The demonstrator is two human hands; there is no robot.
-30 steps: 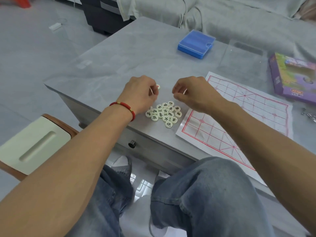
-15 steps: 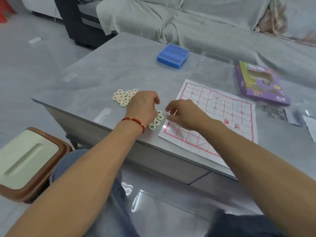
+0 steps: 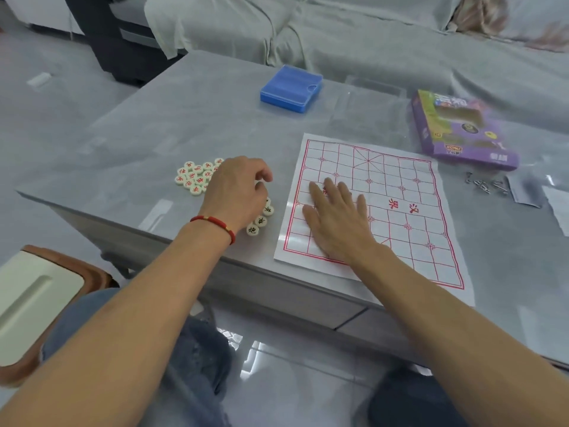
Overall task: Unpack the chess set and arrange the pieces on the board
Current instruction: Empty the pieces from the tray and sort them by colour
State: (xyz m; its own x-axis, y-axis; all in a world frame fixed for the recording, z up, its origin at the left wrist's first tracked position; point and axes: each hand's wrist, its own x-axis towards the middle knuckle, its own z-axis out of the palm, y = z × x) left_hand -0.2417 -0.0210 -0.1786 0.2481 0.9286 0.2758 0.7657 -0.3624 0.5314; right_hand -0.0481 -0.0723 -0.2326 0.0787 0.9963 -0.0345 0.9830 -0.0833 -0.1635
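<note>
Head view. The right hand [image 3: 337, 220], half a second ago curled near the board's near-left edge, now lies flat with straight fingers spread on the paper board [image 3: 397, 192], pressing its near-left part against the tabletop [image 3: 184, 118]; this probably steadies or smooths the sheet before pieces are placed. The left hand [image 3: 237, 192] remains over the black-marked pieces [image 3: 260, 220], fingers curled; whether it pinches a piece cannot be told. The black-marked pieces lie between the two hands, just left of the board's edge and partly hidden under the left hand. The red-marked pieces [image 3: 194, 177] sit clustered just beyond and left of that hand. No piece stands on the board, so arranging appears not yet begun. A blue case [image 3: 291, 89] and a purple box [image 3: 462, 134] lie farther back
</note>
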